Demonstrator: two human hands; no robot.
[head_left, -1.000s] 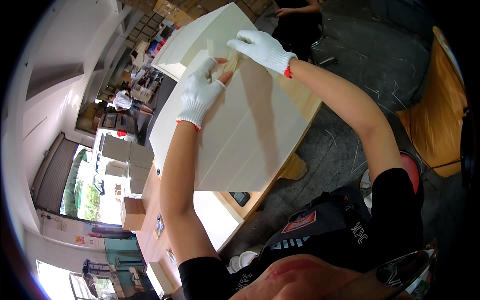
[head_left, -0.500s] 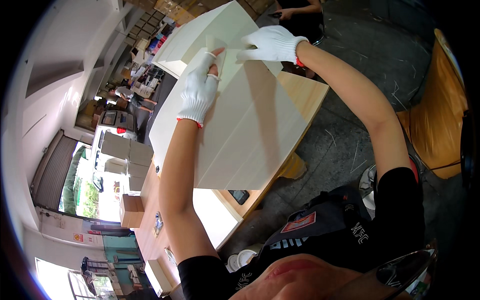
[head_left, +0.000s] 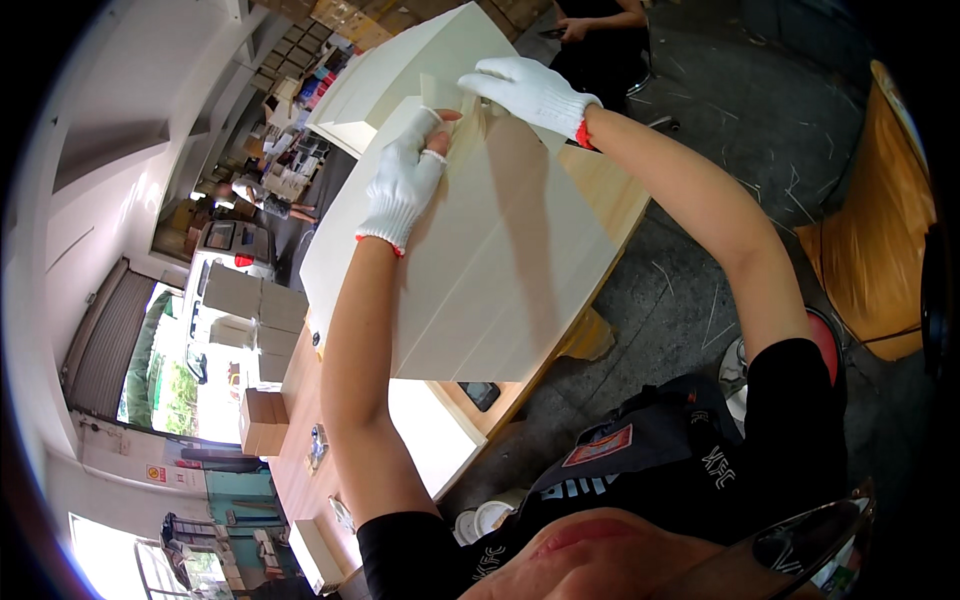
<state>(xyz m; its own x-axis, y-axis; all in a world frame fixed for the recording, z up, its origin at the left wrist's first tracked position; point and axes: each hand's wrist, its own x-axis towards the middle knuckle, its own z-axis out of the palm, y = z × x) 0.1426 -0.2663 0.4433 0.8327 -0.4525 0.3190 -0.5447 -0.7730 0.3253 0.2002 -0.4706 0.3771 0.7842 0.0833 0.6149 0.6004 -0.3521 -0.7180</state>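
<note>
A large pale sheet (head_left: 480, 270) lies over the table in front of me, with a few faint straight lines across it. At its far end a thin pale flap (head_left: 468, 122) stands up, creased between my hands. My left hand (head_left: 402, 185), in a white knit glove with bare thumb and index tips, pinches the flap's left side. From the right, my right hand (head_left: 528, 92), in a white glove, closes its fingers and thumb over the flap's upper right. Part of the flap is hidden behind these fingers. Just beyond stands a big white box-shaped stack (head_left: 410, 70).
The wooden table (head_left: 610, 190) carries a dark phone (head_left: 479, 395), a white board (head_left: 425, 430) and brown boxes (head_left: 263, 422). A brown-covered chair (head_left: 870, 230) stands at right. Another person's hand (head_left: 575, 28) holds a dark object at the far side.
My right hand has moved slightly left and its parted fingers have come together at the flap. The flap is now raised and creased. My left hand has shifted slightly right.
</note>
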